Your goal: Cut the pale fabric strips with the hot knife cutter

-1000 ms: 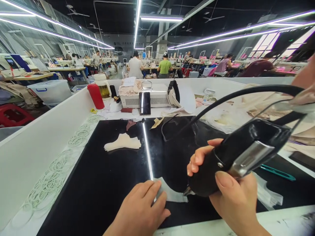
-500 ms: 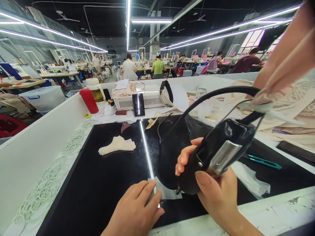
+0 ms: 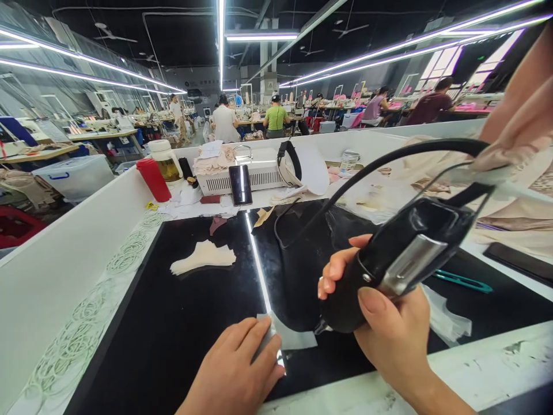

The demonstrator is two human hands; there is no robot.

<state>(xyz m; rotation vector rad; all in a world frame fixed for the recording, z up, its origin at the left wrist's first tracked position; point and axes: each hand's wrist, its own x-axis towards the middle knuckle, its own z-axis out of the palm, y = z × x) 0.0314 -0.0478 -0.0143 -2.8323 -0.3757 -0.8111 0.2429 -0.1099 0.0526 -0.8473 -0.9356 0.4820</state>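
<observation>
My right hand (image 3: 395, 328) is wrapped around a black corded hand tool (image 3: 345, 305) with a silver lever on its side and a small metal tip. That tip points down at the right end of a thin translucent fabric piece (image 3: 298, 337); whether they touch I cannot tell. My left hand (image 3: 237, 363) lies flat, its fingertips on the piece's left part, which they partly cover. Both hands are over a black mat (image 3: 142, 323). Cream fabric pieces (image 3: 203, 257) lie stacked on the mat's far left, and more translucent pieces (image 3: 447, 317) rest right of my right hand.
A thick black cable (image 3: 389, 158) arches from the tool, tied up by hanging cloth (image 3: 518, 132). Teal snips (image 3: 464, 280) lie at right. Behind the mat are a phone (image 3: 240, 185), vented white box (image 3: 263, 180) and red cup (image 3: 154, 180). Pale green rings (image 3: 69, 340) line the left.
My right hand and the tool have shifted slightly to the right, and the tip now shows beside the fabric piece's end. My left hand stays nearly in place.
</observation>
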